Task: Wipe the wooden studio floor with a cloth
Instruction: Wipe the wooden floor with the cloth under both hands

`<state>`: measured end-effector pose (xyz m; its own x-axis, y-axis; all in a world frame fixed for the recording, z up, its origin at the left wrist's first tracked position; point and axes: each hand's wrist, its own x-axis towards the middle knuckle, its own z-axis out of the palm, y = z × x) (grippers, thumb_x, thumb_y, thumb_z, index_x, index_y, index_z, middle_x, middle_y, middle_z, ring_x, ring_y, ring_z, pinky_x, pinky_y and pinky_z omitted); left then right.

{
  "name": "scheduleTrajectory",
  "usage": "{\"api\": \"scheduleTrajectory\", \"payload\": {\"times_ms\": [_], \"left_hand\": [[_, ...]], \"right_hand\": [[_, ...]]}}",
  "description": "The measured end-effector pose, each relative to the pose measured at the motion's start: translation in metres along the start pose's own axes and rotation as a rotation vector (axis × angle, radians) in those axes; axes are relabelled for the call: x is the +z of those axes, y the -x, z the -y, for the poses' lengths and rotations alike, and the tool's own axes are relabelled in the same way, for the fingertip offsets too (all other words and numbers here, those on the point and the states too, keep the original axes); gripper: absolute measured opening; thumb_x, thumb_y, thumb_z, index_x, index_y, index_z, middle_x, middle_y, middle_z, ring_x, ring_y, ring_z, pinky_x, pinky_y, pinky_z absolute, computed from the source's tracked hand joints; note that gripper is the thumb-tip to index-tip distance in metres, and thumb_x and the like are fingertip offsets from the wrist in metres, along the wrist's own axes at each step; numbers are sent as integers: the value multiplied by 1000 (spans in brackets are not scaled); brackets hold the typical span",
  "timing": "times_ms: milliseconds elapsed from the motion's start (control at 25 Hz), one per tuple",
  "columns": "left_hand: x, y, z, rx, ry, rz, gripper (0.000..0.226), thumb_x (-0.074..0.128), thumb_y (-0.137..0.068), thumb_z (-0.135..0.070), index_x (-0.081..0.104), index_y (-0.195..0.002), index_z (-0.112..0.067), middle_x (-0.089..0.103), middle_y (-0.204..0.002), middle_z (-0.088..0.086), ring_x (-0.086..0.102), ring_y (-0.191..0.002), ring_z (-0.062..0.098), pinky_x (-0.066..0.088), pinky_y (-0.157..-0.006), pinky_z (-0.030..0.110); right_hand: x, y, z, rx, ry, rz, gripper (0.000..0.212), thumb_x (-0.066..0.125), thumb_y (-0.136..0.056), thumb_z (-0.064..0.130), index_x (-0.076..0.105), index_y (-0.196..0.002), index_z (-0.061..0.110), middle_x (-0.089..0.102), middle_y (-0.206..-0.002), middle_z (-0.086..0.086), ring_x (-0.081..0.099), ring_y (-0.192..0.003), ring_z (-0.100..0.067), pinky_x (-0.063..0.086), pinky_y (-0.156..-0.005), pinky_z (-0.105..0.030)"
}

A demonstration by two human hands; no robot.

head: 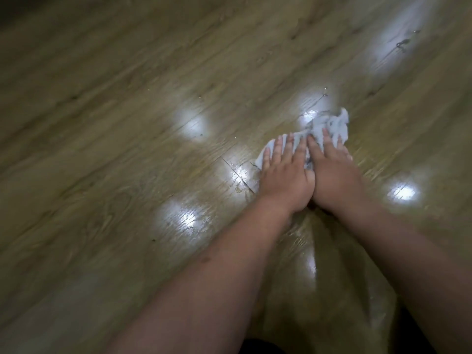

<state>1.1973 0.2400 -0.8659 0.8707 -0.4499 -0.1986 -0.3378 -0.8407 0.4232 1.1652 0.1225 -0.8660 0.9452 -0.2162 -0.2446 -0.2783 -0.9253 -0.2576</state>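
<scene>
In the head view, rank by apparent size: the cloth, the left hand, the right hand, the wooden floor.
1. wooden floor, fills the frame.
2-3. left hand and right hand, look alike.
4. cloth, mostly hidden under both hands, so unsure.

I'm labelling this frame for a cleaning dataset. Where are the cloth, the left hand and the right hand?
cloth (334, 123): head view, on its bunched far end.
left hand (283, 175): head view, on the back of the hand.
right hand (332, 172): head view, on the back of the hand.
</scene>
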Motion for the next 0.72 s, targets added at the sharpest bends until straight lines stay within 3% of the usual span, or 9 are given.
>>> {"api": "scheduleTrajectory", "payload": {"times_ms": [120,240,400,560,720], "left_hand": [[-7,65,23,35,16,50,72,29,-101,-32,1,-167,-22,-5,-175,2,-15,-159,18,-11,-128,42],[-30,111,79,-92,3,21,70,29,-104,-32,-1,-167,-23,-5,-175,0,-15,-159,17,-7,-128,42],[-62,63,140,-167,-44,-42,65,29,-109,-36,3,-167,-24,0,-175,1,-9,-160,18,-6,-128,42],[-62,-8,141,-205,9,-55,68,30,-104,-42,7,-167,-29,0,-175,-1,-11,-160,19,-11,-128,45],[-48,21,121,-162,3,-84,74,23,-93,-45,17,-165,-30,4,-175,-3,-9,-160,17,-8,-128,45]], "right_hand": [[20,56,32,-37,-31,5,73,46,-105,44,12,-167,26,-6,-175,-4,-5,-161,-31,3,-127,-47],[35,61,94,-184,20,88,72,41,-105,45,11,-167,25,-8,-174,-6,-9,-160,-33,1,-128,-48],[34,-9,150,-278,22,103,71,34,-106,50,8,-167,27,-8,-175,-6,-9,-161,-33,0,-130,-48],[19,-73,139,-245,39,107,73,37,-105,55,6,-167,31,-10,-175,-2,-9,-161,-29,0,-129,-45],[24,-22,126,-150,-6,13,67,40,-107,44,13,-167,28,0,-175,-5,6,-161,-32,10,-128,-48]]}}
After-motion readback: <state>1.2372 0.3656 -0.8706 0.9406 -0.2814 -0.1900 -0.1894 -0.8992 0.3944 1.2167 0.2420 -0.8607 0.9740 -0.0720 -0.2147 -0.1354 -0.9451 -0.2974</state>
